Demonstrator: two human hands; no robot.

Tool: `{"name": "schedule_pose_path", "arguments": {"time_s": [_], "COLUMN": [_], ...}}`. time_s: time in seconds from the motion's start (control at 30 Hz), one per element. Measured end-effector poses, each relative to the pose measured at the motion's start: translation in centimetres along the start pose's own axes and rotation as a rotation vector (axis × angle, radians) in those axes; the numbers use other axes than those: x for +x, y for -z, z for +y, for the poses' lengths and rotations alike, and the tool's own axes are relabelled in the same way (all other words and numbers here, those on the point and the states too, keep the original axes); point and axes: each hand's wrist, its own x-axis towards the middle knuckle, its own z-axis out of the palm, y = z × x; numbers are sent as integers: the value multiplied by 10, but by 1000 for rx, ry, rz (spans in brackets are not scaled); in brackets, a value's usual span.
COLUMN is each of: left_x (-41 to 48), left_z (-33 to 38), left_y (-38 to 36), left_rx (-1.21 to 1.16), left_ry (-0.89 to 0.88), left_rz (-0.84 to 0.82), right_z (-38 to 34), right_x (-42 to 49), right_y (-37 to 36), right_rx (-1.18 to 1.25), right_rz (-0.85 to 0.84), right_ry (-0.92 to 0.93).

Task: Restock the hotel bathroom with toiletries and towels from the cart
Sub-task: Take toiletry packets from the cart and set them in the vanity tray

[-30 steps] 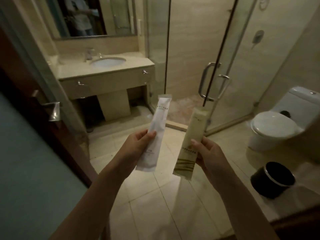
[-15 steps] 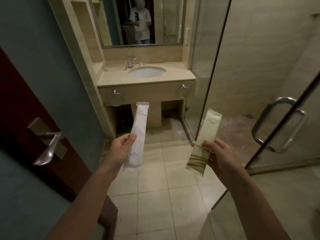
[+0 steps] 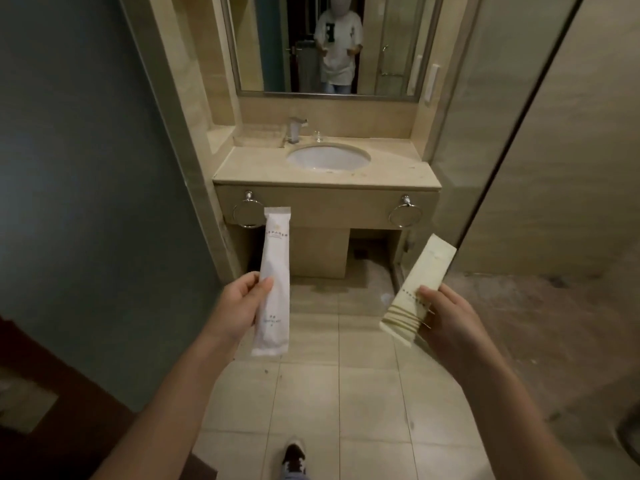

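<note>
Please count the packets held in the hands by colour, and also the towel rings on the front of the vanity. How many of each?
white packet: 1
cream packet: 1
towel rings: 2
Total: 4

Mirror (image 3: 332, 46) over sink (image 3: 328, 157) w/ faucet (image 3: 295, 129) (maybe a glass (image 3: 318, 136) beside); two towel rings (image 3: 248, 196) below.

Open tiled floor (image 3: 346, 341) runs from my left hand (image 3: 239, 306) and right hand (image 3: 446, 318) to the worktop (image 3: 398, 171), whose front and right side lie bare around the sink (image 3: 328, 157). A faucet (image 3: 296, 129), tray (image 3: 258, 140) and small glass (image 3: 317, 135) crowd its back edge. A teal wall (image 3: 86, 168) hems the left, a glass shower panel (image 3: 502, 116) the right.
</note>
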Motion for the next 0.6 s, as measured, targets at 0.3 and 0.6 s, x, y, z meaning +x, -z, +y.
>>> {"name": "schedule_pose_path", "arguments": {"time_s": [0.3, 0.6], "left_x": [189, 332], "left_z": [35, 68], "left_y": [6, 10], "left_rx": [29, 35], "left_ry": [33, 30], "left_rz": [-137, -175], "right_z": [-38, -72], "right_x": [173, 303], "right_y": [-105, -178], "right_rx": [-65, -227], "right_rz": [-86, -170], "right_ry": [22, 139]}}
